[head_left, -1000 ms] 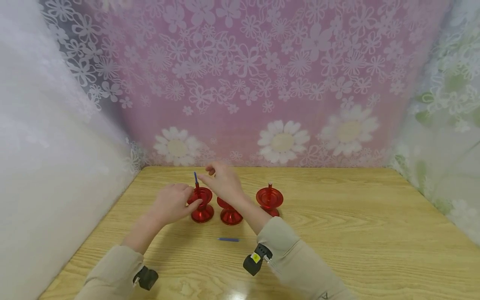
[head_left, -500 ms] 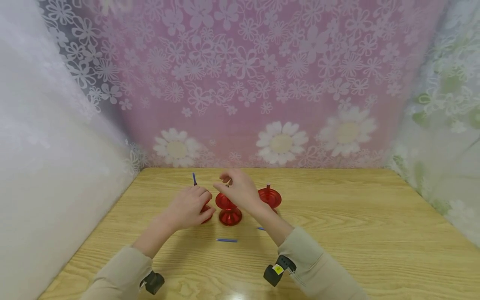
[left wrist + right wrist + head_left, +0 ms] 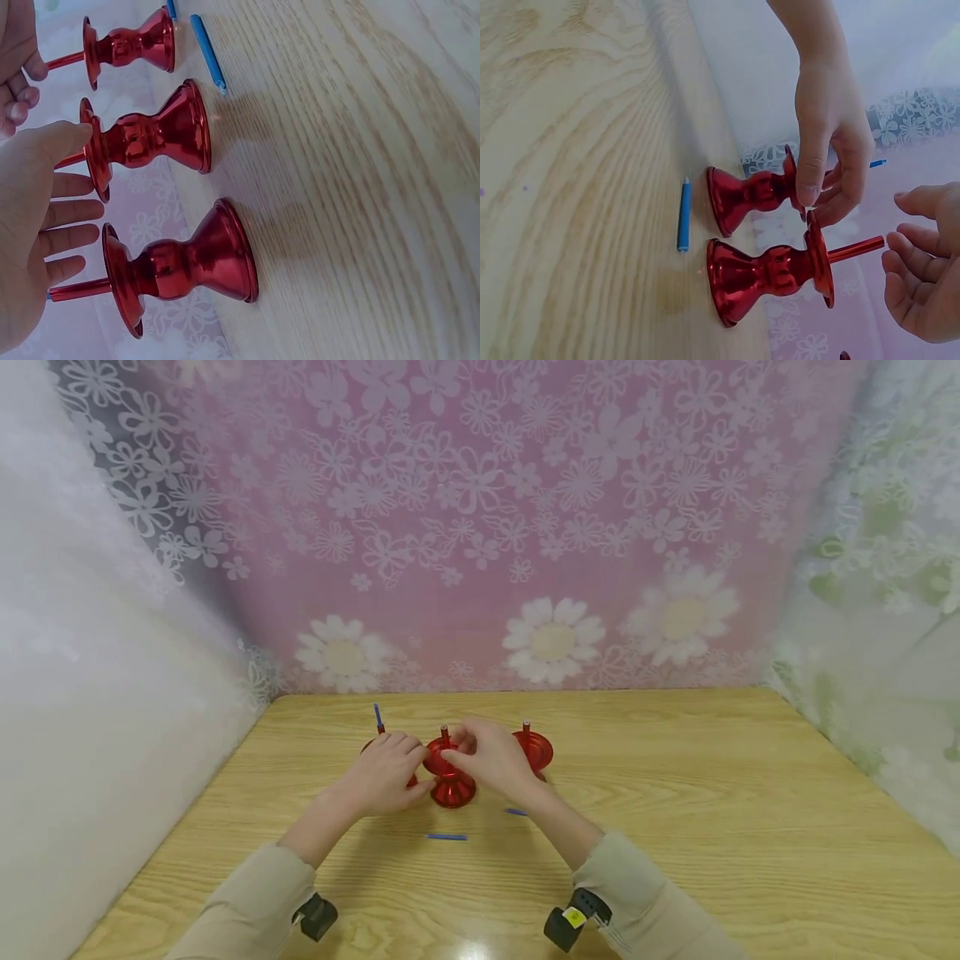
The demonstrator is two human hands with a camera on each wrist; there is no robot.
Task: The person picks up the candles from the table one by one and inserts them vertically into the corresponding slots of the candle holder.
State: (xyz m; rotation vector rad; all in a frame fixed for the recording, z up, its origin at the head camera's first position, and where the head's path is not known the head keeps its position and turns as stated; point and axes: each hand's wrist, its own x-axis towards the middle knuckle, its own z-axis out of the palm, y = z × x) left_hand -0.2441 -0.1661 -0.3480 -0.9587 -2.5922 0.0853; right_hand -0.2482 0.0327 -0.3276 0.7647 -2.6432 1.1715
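My left hand (image 3: 385,774) is between the left red candle holder (image 3: 165,270) and the middle red candle holder (image 3: 452,790). Its thumb overlaps the middle holder's dish rim in the left wrist view, the other fingers extended beside it. My right hand (image 3: 491,764) hovers at the right of the middle holder's upright tube (image 3: 857,248), fingers loosely bent with nothing between them. A slim blue candle (image 3: 377,714) stands in the left holder's tube. No candle shows in the middle holder's tube.
The right red candle holder (image 3: 536,750) stands partly behind my right hand. One blue candle (image 3: 446,837) lies in front of the middle holder. Another blue candle (image 3: 516,812) lies partly under my right forearm. A floral curtain (image 3: 480,568) rises behind the wooden table (image 3: 675,827).
My right hand has moved right and down from the left holder's candle to beside the middle holder. My left hand has shifted right, toward the middle holder. The candle stays upright.
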